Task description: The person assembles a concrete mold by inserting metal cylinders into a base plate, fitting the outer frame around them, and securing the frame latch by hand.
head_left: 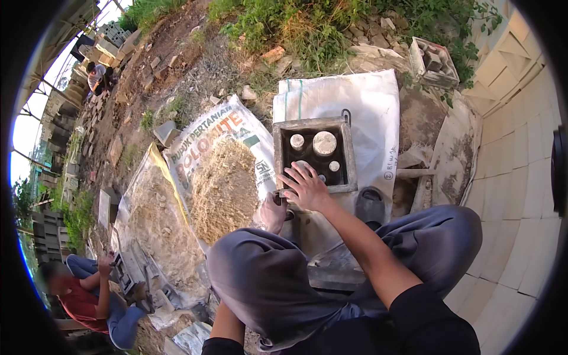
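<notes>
Perhaps a knock is the chief risk at the square box point(350, 157), just past 12 o'clock.
The right hand point(310, 190) spreads its fingers apart over the box's 7 o'clock corner, close to the pale-topped posts point(325, 144); a sideways push there might tilt one, and rucked cloth beneath could let the box shift. The left hand point(273, 215) curls low outside that corner; whether its fingers clamp anything cannot be told. Under the box lies a white sack point(373, 112), and at 9 o'clock from it a heap of sandy material point(225, 186) on a printed sack point(204, 127). Pale panels point(512, 177) line 3 o'clock, greenery point(284, 26) 12 o'clock; another person point(89, 302) sits at 8 o'clock.
</notes>
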Available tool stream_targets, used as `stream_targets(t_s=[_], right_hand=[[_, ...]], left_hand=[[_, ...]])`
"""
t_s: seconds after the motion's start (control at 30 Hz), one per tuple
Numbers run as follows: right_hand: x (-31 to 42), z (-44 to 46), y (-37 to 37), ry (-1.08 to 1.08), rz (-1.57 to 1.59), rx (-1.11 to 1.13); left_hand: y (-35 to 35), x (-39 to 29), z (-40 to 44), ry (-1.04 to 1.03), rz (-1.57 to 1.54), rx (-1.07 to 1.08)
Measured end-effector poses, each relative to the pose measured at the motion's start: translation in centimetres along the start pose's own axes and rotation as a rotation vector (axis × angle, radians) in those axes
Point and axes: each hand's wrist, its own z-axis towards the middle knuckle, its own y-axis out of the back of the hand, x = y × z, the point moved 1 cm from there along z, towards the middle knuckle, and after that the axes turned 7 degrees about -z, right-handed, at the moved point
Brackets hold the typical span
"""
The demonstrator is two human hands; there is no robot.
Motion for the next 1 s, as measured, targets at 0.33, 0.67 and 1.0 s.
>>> stream_targets(t_s=[0.33,0.67,1.0], right_hand=[[-0.2,0.1,-0.1,-0.006,0.004,0.013],[-0.1,0.2,-0.4,-0.012,0.016,0.013],[-0.1,0.0,0.2,0.004,0.024,-0.016]], left_hand=[[-1.2,2.1,3.3,0.619,-1.134,0.66],[-4.1,1.9,1.6,-0.007,-0.338,0.104],[-0.4,5.2,2.8,0.568,-1.22,0.641]])
